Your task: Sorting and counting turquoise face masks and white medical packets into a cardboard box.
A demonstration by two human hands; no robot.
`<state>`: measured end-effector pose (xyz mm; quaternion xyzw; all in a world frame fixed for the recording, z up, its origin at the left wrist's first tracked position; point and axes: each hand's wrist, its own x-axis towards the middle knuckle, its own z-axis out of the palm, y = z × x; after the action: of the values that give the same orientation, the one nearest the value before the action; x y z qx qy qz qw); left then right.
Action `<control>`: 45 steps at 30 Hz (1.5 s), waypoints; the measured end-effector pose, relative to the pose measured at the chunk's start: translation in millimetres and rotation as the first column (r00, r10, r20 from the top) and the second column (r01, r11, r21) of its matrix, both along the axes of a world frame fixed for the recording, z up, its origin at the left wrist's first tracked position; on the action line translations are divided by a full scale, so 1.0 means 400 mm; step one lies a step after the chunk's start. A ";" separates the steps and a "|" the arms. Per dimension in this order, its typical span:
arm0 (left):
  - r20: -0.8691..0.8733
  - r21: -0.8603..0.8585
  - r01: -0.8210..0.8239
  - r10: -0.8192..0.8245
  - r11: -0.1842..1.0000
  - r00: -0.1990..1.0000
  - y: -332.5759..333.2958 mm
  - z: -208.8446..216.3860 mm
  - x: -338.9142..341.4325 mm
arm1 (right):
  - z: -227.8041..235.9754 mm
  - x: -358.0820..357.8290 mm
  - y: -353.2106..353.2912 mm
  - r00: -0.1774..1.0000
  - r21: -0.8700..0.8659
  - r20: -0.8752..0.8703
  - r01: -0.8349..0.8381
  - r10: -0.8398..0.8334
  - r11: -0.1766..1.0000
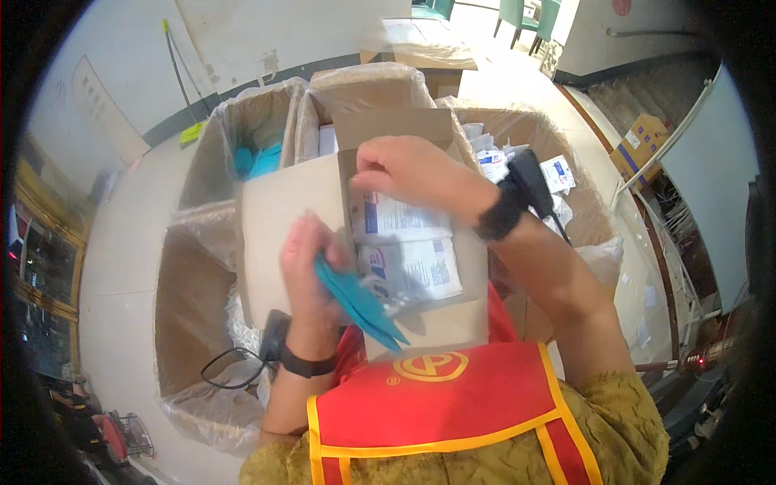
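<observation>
My left hand (309,263) is closed round flat, folded teal pieces (357,303) that look like soft sheets; their pointed end hangs toward my lap. Right in front of me stands an open cardboard box (287,218) with its flaps spread. White printed packets (411,267) lie inside it in two stacks. Above the far packets hovers my right hand (408,171), its fingers curled together near the far left of the box opening. Whether anything is between those fingers is hidden. A small clear, shiny bit beside the teal pieces is blurred.
Plastic-lined cartons surround the box. The far-left carton (212,162) holds more teal pieces (263,162); the right one (594,212) holds loose white packets (558,174). A black cable (222,373) loops over the near-left carton (190,283). Another brown carton (643,145) stands at far right.
</observation>
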<state>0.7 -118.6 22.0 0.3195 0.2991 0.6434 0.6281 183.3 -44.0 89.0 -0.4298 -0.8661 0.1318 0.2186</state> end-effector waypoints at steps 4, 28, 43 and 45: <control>-0.033 -0.019 0.166 -0.167 0.986 0.985 -0.027 -0.064 0.070 | -0.225 0.049 0.146 0.927 0.067 0.355 0.107 -0.124 0.992; -0.777 0.305 0.023 0.235 0.952 0.585 0.002 0.042 -0.007 | -0.007 0.083 -0.120 0.994 0.064 0.000 -0.111 0.111 0.992; -0.436 0.112 0.111 -0.051 0.988 0.899 -0.057 0.067 0.043 | 0.049 0.050 -0.272 0.970 0.378 0.170 -0.225 0.172 0.898; -0.347 0.032 0.100 -0.083 0.994 0.934 -0.023 0.060 0.033 | 0.063 0.043 -0.300 0.945 0.426 0.167 -0.325 0.280 0.844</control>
<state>13.9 -127.9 46.1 0.4562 0.3735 0.5547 0.5871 200.7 -163.9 114.2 -0.2318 -0.9395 -0.0597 0.2450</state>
